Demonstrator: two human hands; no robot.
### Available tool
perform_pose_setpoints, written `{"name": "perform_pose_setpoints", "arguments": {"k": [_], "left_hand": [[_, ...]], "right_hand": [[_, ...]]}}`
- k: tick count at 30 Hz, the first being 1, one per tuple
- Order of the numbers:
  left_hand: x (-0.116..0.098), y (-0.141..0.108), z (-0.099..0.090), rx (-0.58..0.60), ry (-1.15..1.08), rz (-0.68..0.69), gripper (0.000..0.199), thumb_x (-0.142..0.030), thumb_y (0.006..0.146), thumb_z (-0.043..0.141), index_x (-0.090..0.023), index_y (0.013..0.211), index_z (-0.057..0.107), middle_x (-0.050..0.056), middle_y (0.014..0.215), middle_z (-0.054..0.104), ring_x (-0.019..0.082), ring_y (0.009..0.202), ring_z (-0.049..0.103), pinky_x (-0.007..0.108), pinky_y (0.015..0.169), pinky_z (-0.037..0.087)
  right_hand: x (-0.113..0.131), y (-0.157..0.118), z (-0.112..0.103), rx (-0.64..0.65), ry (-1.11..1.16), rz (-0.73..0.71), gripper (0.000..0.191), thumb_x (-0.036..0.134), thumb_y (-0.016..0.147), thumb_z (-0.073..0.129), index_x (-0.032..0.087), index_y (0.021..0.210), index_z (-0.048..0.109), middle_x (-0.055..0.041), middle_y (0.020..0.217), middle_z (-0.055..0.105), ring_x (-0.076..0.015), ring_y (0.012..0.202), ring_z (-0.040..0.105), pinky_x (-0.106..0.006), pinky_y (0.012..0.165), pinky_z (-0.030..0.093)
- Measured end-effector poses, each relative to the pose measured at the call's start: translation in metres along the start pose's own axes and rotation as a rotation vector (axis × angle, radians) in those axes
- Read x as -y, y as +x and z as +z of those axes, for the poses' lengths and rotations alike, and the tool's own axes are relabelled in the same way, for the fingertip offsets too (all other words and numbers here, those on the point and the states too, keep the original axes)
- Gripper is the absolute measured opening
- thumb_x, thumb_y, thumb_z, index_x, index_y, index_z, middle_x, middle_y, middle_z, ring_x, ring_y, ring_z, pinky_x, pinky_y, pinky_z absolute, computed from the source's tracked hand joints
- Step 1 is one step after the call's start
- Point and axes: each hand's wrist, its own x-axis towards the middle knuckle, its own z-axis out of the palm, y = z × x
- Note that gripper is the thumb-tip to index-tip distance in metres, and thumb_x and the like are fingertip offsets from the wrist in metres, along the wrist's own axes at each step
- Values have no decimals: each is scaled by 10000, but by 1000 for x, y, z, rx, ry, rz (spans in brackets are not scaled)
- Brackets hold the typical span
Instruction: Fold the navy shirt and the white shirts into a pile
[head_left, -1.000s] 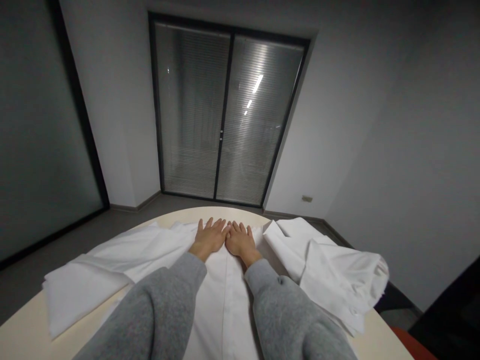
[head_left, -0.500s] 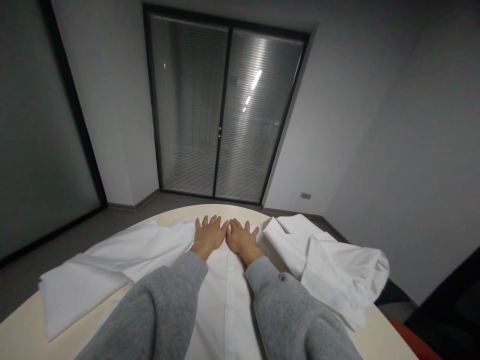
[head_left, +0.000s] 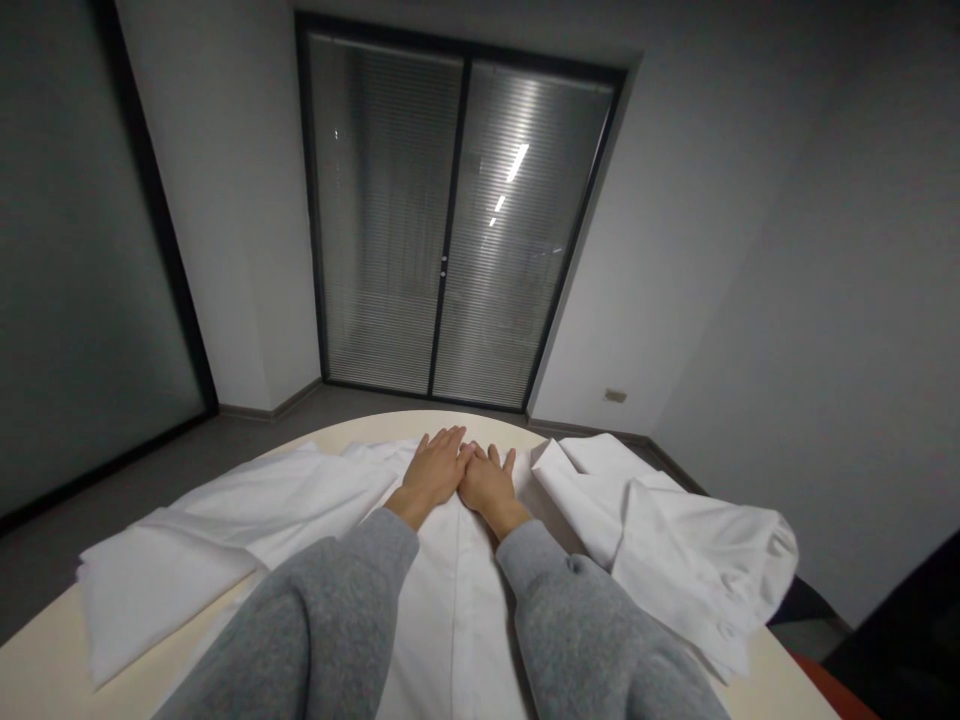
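A white garment [head_left: 456, 620] lies spread over a round cream table [head_left: 52, 655], with one sleeve out to each side. My left hand [head_left: 437, 465] rests on its far end, palm down, fingers extended. Beside it, my right hand [head_left: 487, 480] also lies on the cloth, its fingers somewhat apart. The two hands touch at their inner edges. The left sleeve [head_left: 172, 565] lies fairly flat, while the right sleeve [head_left: 675, 550] is folded and rumpled.
Beyond the table's curved far edge stands a dark-framed glass door [head_left: 442, 230] with blinds. A frosted glass panel [head_left: 82, 260] is at left. Something red [head_left: 832, 690] and a dark object [head_left: 911, 620] sit at lower right.
My left hand has slid to the right against my right hand, and its fingers are closer together. The view has shifted slightly.
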Motion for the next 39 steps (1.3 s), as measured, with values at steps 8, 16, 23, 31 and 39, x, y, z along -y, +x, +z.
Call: {"name": "perform_pose_setpoints", "arguments": {"k": [8, 16, 23, 31, 39], "left_hand": [[-3, -3, -3, 27, -47, 16, 580, -491, 1110, 179, -271, 1590, 420, 50, 1637, 474, 234, 1519, 423, 581, 1286, 214], [-6, -4, -7, 32, -117, -2, 570, -512, 1104, 188, -292, 1568, 435, 40, 1626, 491, 234, 1502, 451, 585, 1288, 192], [-10, -6, -12, -40, -133, -11, 609, -476, 1095, 239, -229, 1651, 250, 97, 1696, 368, 260, 1488, 464, 566, 1258, 266], [-10, -4, -9, -23, -116, -15, 593, -492, 1099, 212, -260, 1640, 288, 85, 1696, 373, 252, 1506, 440, 550, 1258, 265], [-9, -4, -8, -25, -107, -5, 590, -488, 1104, 212, -272, 1648, 285, 69, 1703, 362, 251, 1518, 418, 547, 1258, 261]], "right_hand": [[-2, 1, 2, -12, -35, -39, 608, 356, 1050, 336, 265, 1652, 326, -115, 1689, 375, -402, 1530, 331, -639, 1240, 133], [-3, 2, 3, -23, -43, -48, 617, 370, 1045, 356, 264, 1652, 324, -126, 1679, 390, -399, 1517, 348, -630, 1234, 141], [0, -2, -1, -41, -45, -42, 563, 353, 1043, 350, 256, 1593, 423, -129, 1651, 435, -387, 1493, 376, -628, 1222, 161], [1, -3, -3, -35, -51, -31, 596, 324, 1044, 329, 240, 1634, 350, -124, 1663, 416, -361, 1498, 361, -608, 1236, 156], [0, -1, -2, -17, -63, -26, 621, 320, 1047, 324, 231, 1661, 292, -114, 1709, 334, -359, 1525, 332, -600, 1245, 159]]}}
